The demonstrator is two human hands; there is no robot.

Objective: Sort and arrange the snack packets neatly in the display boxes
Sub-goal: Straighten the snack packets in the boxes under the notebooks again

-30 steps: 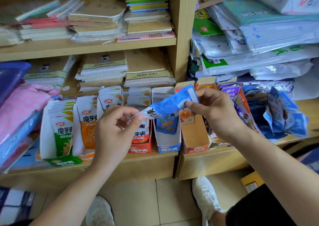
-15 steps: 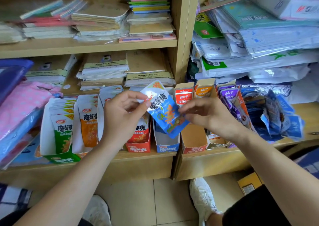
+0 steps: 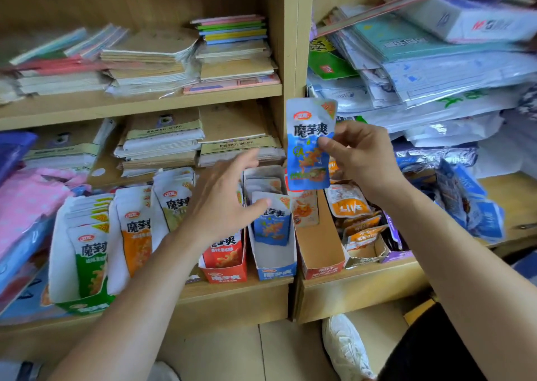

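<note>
My right hand (image 3: 360,159) pinches the blue packet (image 3: 308,148) upright, at one o'clock above the blue display box (image 3: 276,264). My left hand (image 3: 223,203) hovers at that box's nine o'clock, fingers spread, holding nothing.

The light is bright and soft. It gets darker deep under the shelf (image 3: 139,106). The plastic bags (image 3: 453,130) on the right shine white. The left hand (image 3: 223,200) looks smeared. The top right corner is blurry, and straight lines bend near the edges.
</note>
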